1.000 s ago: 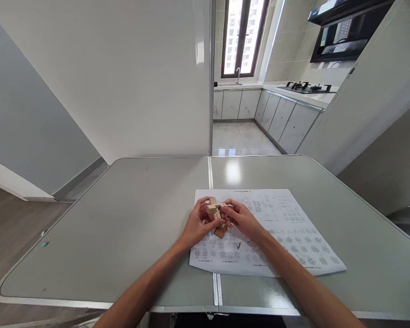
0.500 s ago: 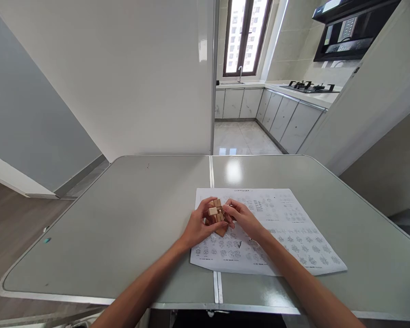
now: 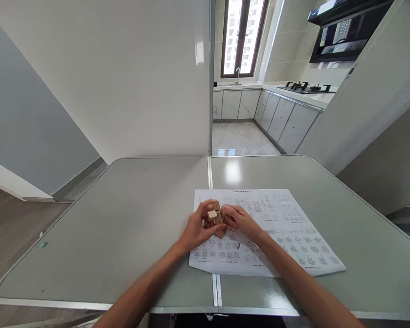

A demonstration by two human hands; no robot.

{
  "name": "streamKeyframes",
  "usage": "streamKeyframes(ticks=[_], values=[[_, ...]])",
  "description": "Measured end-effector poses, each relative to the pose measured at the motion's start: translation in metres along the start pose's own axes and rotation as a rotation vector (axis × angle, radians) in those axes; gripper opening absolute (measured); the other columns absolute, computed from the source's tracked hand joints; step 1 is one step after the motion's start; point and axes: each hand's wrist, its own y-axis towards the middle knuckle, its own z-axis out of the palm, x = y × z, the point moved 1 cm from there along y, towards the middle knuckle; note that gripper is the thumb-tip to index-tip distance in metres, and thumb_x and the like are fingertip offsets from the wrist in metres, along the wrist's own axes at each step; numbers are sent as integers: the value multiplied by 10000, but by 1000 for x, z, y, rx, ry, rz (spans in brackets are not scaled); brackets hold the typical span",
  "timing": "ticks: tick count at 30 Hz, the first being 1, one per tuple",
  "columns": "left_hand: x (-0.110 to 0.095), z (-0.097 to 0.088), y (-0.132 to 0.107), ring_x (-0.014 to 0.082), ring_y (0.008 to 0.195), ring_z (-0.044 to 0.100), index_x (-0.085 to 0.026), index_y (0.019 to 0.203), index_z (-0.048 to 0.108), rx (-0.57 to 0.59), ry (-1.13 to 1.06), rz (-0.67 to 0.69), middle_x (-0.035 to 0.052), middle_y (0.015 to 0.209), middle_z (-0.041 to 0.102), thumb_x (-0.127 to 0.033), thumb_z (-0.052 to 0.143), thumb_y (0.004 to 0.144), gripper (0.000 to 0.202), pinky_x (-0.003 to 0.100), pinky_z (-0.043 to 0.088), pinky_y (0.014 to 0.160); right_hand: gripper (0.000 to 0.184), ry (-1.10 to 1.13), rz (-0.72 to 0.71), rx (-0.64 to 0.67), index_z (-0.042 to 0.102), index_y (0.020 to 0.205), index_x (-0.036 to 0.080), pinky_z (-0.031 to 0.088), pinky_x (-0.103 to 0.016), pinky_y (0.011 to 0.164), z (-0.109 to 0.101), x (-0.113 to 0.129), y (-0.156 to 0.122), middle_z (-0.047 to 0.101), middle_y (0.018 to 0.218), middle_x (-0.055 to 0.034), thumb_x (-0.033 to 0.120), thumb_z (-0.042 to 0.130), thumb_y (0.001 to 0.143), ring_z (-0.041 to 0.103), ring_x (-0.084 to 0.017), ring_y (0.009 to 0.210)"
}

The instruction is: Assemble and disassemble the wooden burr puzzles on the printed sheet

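A small wooden burr puzzle (image 3: 216, 217) of interlocking light and darker brown blocks is held just above the printed sheet. My left hand (image 3: 198, 230) grips it from the left, thumb along the near side and fingers round the far side. From the right, my right hand (image 3: 239, 221) pinches at the puzzle's right side with thumb and fingertips; which piece they hold is hidden. Beneath both hands lies the white paper sheet (image 3: 280, 259), covered with rows of small line drawings of assembled shapes and a dark tick-like mark.
The grey-green folding table (image 3: 140, 218) has a metal seam down its middle and a metal rim. A small teal bit (image 3: 43, 244) lies near its left edge. Behind the table stand a white panel (image 3: 157, 91) and a kitchen with a stove (image 3: 305, 87).
The puzzle has turned slightly in my hands, and the light block shows more of its top face. Both hands keep their grip. The view has shifted a little.
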Motion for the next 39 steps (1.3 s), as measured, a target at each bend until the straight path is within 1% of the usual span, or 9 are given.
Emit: streamKeyframes(ticks=[9,13,18,22,24,28,31,34,39], values=[[7,-2,-3,148,797,634,-296,1435,449,39,109,71,46,1075,637,-402,761,894,633,258,511,652,664,48,57,-2,415,516,228,306,-302,506,-1,-6,1,355,462,52,720,559,937,344,-110,451],[4,-3,-4,135,763,602,-276,1486,408,75,118,75,58,1076,642,-399,644,982,570,264,496,670,658,68,76,-29,431,535,234,294,-301,492,0,-8,2,348,461,63,763,581,897,323,-107,439],[3,-4,-2,144,774,616,-253,1481,408,68,64,47,71,1102,667,-428,585,1016,527,282,504,715,706,-35,31,-39,459,517,229,376,-316,575,0,-7,2,433,454,31,799,474,933,415,-128,473],[3,-4,0,146,758,625,-243,1440,434,51,-15,1,65,1075,681,-465,553,1028,483,283,520,721,641,-104,-30,-41,527,631,222,413,-312,631,0,-5,1,535,526,20,771,467,958,473,-137,526],[2,-4,0,132,714,609,-241,1409,460,46,-51,-18,51,1043,677,-481,536,1033,453,271,517,691,568,-106,-67,-52,540,720,226,411,-303,602,1,-3,1,546,573,35,747,526,946,473,-129,518],[2,-2,1,122,637,561,-222,1362,500,46,-113,-57,-10,835,620,-520,518,1033,444,250,494,633,444,-116,-122,-86,589,936,233,400,-276,546,0,-1,-1,545,625,58,676,619,932,468,-119,516],[3,-2,2,121,603,537,-204,1321,523,11,-168,-100,-16,802,603,-571,506,1022,473,248,480,592,400,-112,-155,-58,588,1037,238,415,-268,547,-1,-2,-2,544,653,61,624,642,944,491,-118,544],[4,-2,3,130,619,547,-199,1277,554,-14,-167,-116,-4,809,618,-595,487,1022,476,249,472,588,367,-98,-188,-14,580,1050,241,433,-273,561,0,-3,-2,569,710,49,588,651,955,512,-114,559],[0,-1,4,161,741,614,-211,1215,583,-39,-156,-93,21,882,672,-598,496,1020,442,264,496,671,380,-97,-202,-72,558,940,232,422,-276,535,1,-3,-2,584,709,38,601,648,953,498,-113,538]])
